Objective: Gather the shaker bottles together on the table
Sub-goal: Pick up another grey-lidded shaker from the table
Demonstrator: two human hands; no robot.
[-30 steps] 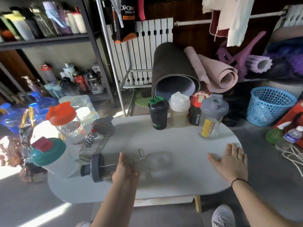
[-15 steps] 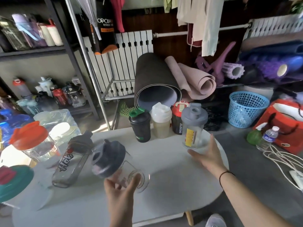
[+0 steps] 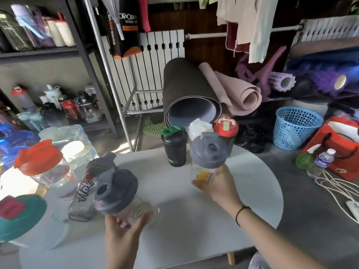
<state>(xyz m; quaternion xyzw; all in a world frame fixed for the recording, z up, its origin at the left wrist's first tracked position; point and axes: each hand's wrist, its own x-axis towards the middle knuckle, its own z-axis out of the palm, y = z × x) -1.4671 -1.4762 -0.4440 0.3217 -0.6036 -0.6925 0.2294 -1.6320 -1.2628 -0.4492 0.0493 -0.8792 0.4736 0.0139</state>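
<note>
My left hand [image 3: 124, 232] grips a clear shaker bottle with a dark grey lid [image 3: 116, 195], held above the white oval table [image 3: 252, 191]. My right hand [image 3: 219, 183] holds a clear shaker with a grey lid and yellow label [image 3: 208, 158], lifted and tilted. At the table's far edge stand a black shaker with a green cap [image 3: 174, 146], a white-lidded bottle [image 3: 198, 127] and a red-lidded bottle [image 3: 226, 127]. A clear bottle with a dark lid and lettering [image 3: 85, 191] lies on the left.
An orange-lidded jug [image 3: 42, 164] and a teal-lidded jug [image 3: 19, 218] crowd the table's left end. Rolled mats [image 3: 194, 100] lean behind the table. A blue basket [image 3: 295, 127], a red bag [image 3: 338, 150] and cables [image 3: 338, 193] are on the floor to the right.
My left hand lifted the lying clear shaker off the table and raised it. My right hand left the tabletop, reached forward and took hold of the grey-lidded yellow-label shaker, lifting it.
</note>
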